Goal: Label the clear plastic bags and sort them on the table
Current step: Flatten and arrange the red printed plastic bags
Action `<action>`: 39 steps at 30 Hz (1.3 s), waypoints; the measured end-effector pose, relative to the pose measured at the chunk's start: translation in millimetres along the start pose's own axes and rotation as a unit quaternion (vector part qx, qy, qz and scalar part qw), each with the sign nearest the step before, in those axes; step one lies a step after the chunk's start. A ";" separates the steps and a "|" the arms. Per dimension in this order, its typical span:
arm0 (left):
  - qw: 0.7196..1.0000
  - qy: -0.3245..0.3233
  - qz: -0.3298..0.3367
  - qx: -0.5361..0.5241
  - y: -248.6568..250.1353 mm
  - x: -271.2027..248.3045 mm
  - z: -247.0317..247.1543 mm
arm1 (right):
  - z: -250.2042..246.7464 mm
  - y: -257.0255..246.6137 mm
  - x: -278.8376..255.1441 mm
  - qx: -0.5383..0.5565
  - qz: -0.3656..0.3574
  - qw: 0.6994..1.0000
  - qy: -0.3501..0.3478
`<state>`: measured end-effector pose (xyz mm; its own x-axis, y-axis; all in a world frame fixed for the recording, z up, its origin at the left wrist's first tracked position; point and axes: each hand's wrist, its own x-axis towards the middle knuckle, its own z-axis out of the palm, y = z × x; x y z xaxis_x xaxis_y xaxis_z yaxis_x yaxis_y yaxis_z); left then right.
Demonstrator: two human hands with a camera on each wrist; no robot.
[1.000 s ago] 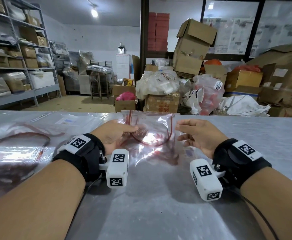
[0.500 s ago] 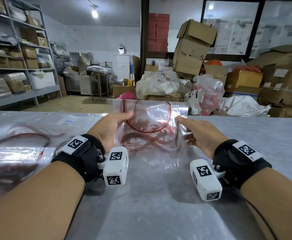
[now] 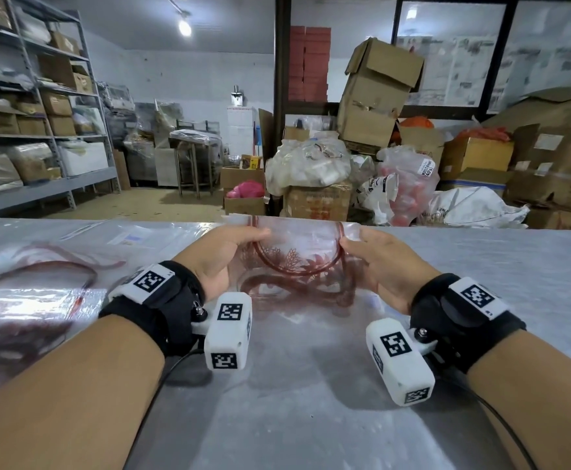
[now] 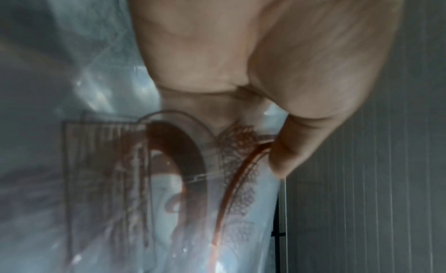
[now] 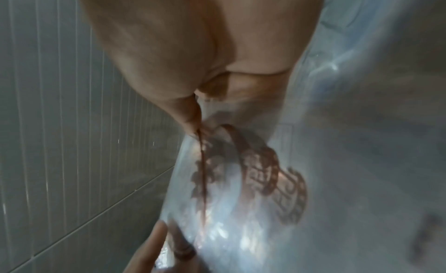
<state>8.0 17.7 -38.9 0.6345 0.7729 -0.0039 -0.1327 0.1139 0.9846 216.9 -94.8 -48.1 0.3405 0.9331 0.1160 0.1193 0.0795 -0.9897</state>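
Currently we pinch the clear plastic bag (image 3: 306,252) by its top corners, left hand (image 3: 219,256) and right hand (image 3: 382,262); the film looks light, limp, slippery.

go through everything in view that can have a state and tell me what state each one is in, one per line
clear plastic bag: held up off the table by both top corners, red print facing the person
left hand: pinches the bag's left top corner
right hand: pinches the bag's right top corner
bags at the left: lying flat on the table
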 end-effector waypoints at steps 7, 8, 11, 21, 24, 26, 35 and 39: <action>0.995 0.056 0.024 0.074 -1.8 2.9 3.9 | -1.0 -0.2 4.5 0.044 -0.010 0.997 0.059; 0.996 0.050 0.023 0.068 -0.8 1.5 7.3 | -0.4 -0.5 4.3 0.051 -0.007 0.997 0.057; 0.997 0.041 0.026 0.055 3.9 -0.1 13.5 | 0.5 -1.2 3.4 0.065 -0.009 0.997 0.049; 0.977 0.065 0.054 0.194 48.2 -4.5 -13.9 | 14.9 -30.7 -9.6 0.076 -0.051 0.996 0.014; 0.972 0.081 0.060 0.215 68.0 -23.8 -37.5 | 37.4 -49.6 -12.3 0.044 -0.072 0.996 -0.022; 0.966 0.094 0.067 0.231 81.5 -39.3 -59.3 | 58.2 -60.9 -12.4 0.037 -0.081 0.995 -0.042; 0.942 0.175 0.079 0.274 130.7 -115.3 -175.1 | 182.0 -82.6 4.4 0.026 -0.137 0.986 -0.087; 0.914 0.259 0.036 0.311 116.2 -137.5 -214.6 | 234.7 -62.9 5.2 0.048 -0.059 0.987 -0.144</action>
<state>-258.0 58.6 38.5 0.1733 0.9747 0.1408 0.4014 -0.2005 0.8937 -7.7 -12.5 -5.0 0.0481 0.9754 0.2150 0.0491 0.2127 -0.9759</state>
